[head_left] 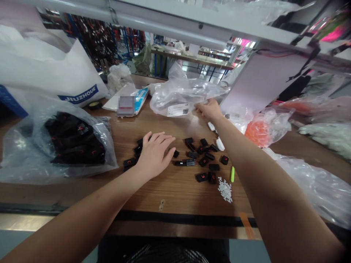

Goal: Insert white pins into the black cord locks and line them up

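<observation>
One wooden workbench (pixel 153 197) carries everything within reach, and the biggest thing on it is the white sack (pixel 55 65) at the far left, lettered in blue. Next in size comes a clear bag (pixel 27 153) packed with dark parts, lying in front of the sack. A labelled clear bag (pixel 175 93) sprawls at the back, near the middle, with the right hand (pixel 210 109) at its right-hand end, fingers curled against the film; whether they pinch it, or close on something inside, I cannot tell. The left hand (pixel 155 151) is open and palm down, fingers spread, over the left-hand cluster of small black pieces; it grips nothing that shows, and contact is unclear. More black pieces (pixel 203 161), some with a red mark, lie scattered to its right, between the two arms. Two white pieces (pixel 220 144) sit beside the right forearm, then a slim green stick (pixel 232 174), and smallest, a heap of tiny white bits (pixel 225 190). The step in hand seems to be handling the labelled bag; the next move, I judge, calls for a sure fingertip hold on slack film, with the left hand kept light over loose pieces.
</observation>
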A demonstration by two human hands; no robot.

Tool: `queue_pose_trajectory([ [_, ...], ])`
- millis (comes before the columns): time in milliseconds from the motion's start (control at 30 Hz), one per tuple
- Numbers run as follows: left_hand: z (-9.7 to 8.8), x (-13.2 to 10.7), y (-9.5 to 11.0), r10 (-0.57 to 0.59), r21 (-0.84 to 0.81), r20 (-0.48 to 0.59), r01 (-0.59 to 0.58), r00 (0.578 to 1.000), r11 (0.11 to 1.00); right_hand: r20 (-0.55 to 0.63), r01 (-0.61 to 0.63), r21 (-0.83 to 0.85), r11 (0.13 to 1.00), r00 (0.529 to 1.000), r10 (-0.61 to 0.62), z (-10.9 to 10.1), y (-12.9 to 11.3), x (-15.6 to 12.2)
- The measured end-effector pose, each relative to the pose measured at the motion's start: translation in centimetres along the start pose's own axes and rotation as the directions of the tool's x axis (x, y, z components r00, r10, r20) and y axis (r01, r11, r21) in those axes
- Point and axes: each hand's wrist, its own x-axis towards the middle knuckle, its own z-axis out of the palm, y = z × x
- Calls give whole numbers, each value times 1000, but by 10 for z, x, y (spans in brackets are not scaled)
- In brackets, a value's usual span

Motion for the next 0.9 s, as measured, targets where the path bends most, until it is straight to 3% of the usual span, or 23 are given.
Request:
queue_pose_trajectory([
  [267,-2,0,1,-3,-17,-1,3,1000,1000,-18,138,-52,989,990,-140,11,-35,15],
  [467,0,0,0,-23,-2,9,23,1000,1000,107,133,-134,982,987,-119,21,-47,14],
  [600,0,-1,1,-24,-5,21,24,999,1000,213,73,-264,962,977,-16,23,-42,12],
  [700,-1,-1,1,-22,-8,28,22,999,1000,276,106,-328,939,961,-12,25,-33,8],
  [900,-2,-1,3,-21,-17,26,21,999,1000,135,168,-254,952,981,-137,18,-13,12],
])
